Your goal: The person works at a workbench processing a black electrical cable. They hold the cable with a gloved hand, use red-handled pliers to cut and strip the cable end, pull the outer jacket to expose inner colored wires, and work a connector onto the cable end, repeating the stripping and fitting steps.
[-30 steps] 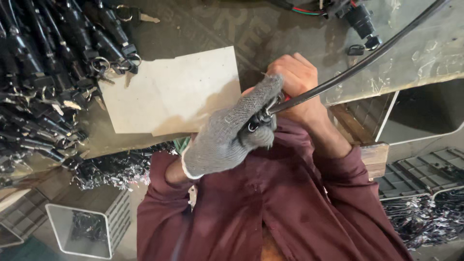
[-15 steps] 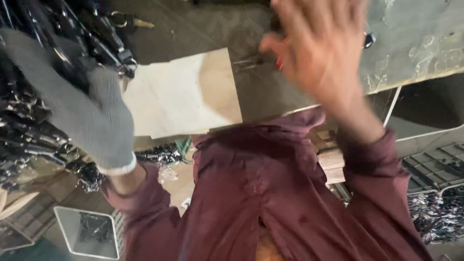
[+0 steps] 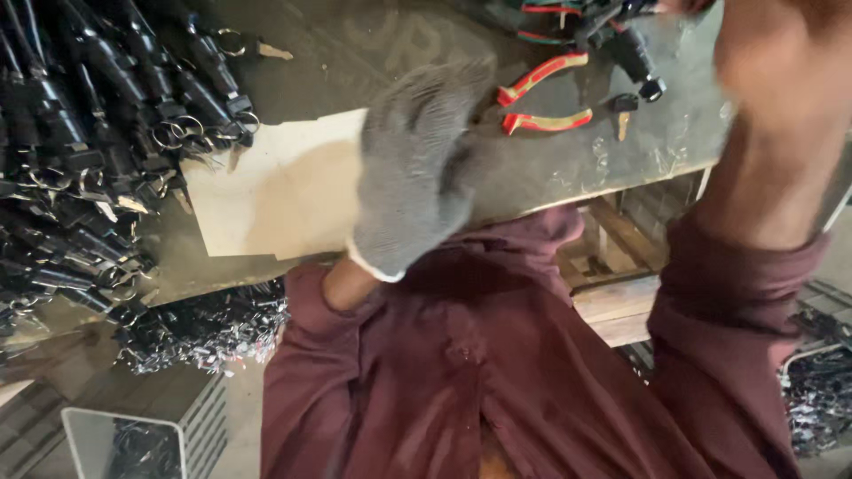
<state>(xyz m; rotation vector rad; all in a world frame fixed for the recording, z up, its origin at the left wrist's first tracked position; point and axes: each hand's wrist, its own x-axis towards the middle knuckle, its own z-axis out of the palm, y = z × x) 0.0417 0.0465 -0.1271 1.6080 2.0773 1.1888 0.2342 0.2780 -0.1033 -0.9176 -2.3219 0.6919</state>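
My left hand point(image 3: 415, 168), in a grey knit glove, hovers blurred over the right edge of a beige board point(image 3: 266, 195) on the grey workbench point(image 3: 568, 168). Its back faces me, the fingers are stretched out, and nothing shows in it. My bare right hand point(image 3: 754, 44) reaches to the top right corner, blurred and cut off by the frame edge. Its fingers end near black connectors with coloured wires point(image 3: 612, 27). Red-handled pliers point(image 3: 543, 98) and a small key point(image 3: 622, 111) lie between the two hands.
A heap of black cable assemblies with metal rings point(image 3: 89, 133) fills the bench's left side. More black parts lie below the bench edge point(image 3: 204, 328) and in a bin at right point(image 3: 821, 390). A clear bin point(image 3: 124, 443) stands at bottom left. A wooden frame point(image 3: 612, 293) shows under the bench.
A second ago both hands held a black cable near my chest. They let go and spread apart; the gloved left hand has swung back to the centre and the right arm reaches up right.
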